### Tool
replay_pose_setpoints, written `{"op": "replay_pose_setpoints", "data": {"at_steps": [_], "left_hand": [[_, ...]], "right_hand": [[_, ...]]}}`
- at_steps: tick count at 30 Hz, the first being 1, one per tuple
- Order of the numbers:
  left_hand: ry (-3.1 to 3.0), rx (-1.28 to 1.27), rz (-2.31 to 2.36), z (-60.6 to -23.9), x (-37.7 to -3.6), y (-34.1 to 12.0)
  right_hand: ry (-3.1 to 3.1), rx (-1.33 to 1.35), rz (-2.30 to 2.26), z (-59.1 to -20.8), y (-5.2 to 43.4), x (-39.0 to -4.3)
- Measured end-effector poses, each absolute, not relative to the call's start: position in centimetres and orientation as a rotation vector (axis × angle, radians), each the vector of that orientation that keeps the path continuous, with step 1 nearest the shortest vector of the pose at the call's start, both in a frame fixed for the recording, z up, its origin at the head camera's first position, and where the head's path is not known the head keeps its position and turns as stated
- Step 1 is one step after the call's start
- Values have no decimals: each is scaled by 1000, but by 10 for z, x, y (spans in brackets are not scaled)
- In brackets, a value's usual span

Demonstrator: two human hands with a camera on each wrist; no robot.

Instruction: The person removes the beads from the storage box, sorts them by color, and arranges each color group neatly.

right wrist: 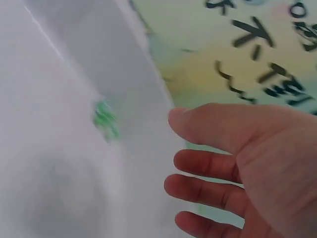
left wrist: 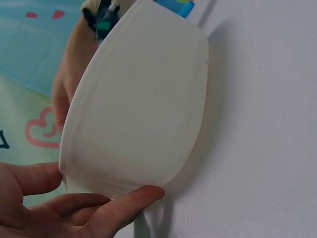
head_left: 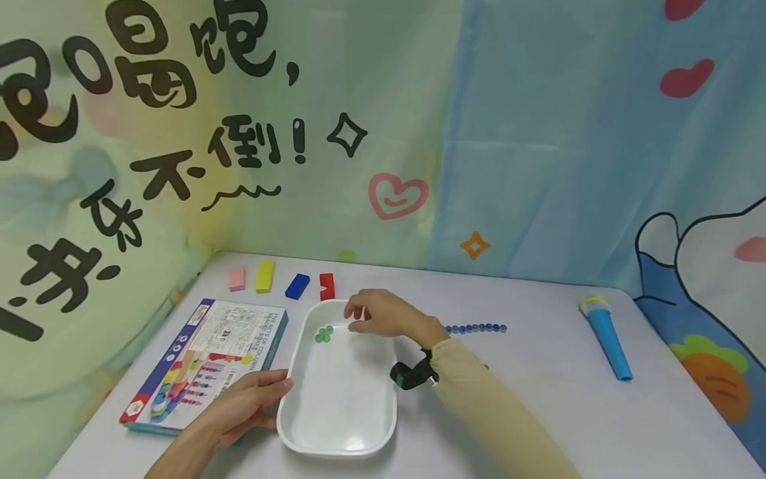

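Observation:
My left hand point(head_left: 251, 402) grips a white rectangular tray point(head_left: 344, 426) by its left side. In the left wrist view the tray's underside point(left wrist: 138, 109) faces the camera, with the thumb at the rim and a fingertip against the bottom. A few small green translucent pieces point(head_left: 324, 334) lie together near the tray's far left corner. My right hand point(head_left: 383, 313) hovers over the far right part of the tray, fingers loosely bent and apart, nothing between them. The right wrist view shows the green pieces point(right wrist: 105, 120) blurred, beyond the fingertips.
Right of the tray runs a row of small blue round pieces point(head_left: 479, 328), partly behind the right wrist. Behind stand pink point(head_left: 237, 279), yellow point(head_left: 264, 276), blue point(head_left: 297, 287) and red blocks point(head_left: 326, 286). A printed box point(head_left: 239, 326) lies left, a blue toy microphone point(head_left: 609, 342) far right.

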State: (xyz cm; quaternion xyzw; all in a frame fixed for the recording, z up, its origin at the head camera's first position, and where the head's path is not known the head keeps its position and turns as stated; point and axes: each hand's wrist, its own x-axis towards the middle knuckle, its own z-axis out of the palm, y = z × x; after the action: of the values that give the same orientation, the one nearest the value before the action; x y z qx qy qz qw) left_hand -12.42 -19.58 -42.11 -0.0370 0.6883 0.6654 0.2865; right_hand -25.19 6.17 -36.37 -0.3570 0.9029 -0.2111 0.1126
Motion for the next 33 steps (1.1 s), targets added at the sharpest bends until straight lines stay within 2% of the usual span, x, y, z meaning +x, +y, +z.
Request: {"op": "replay_pose_setpoints", "data": {"at_steps": [7, 15, 26, 33], "left_hand": [[1828, -108, 1781, -422, -124, -192], [1815, -75, 1799, -421, -124, -193], [1810, -68, 1812, -422, -125, -195], [1821, -77, 1813, -422, -125, -196]], "right_hand": [[2618, -917, -505, -392, 19, -256], [2653, -853, -431, -410, 9, -255], [2700, -931, -387, -415, 8, -255], [2655, -943, -478, -399, 17, -256]]}}
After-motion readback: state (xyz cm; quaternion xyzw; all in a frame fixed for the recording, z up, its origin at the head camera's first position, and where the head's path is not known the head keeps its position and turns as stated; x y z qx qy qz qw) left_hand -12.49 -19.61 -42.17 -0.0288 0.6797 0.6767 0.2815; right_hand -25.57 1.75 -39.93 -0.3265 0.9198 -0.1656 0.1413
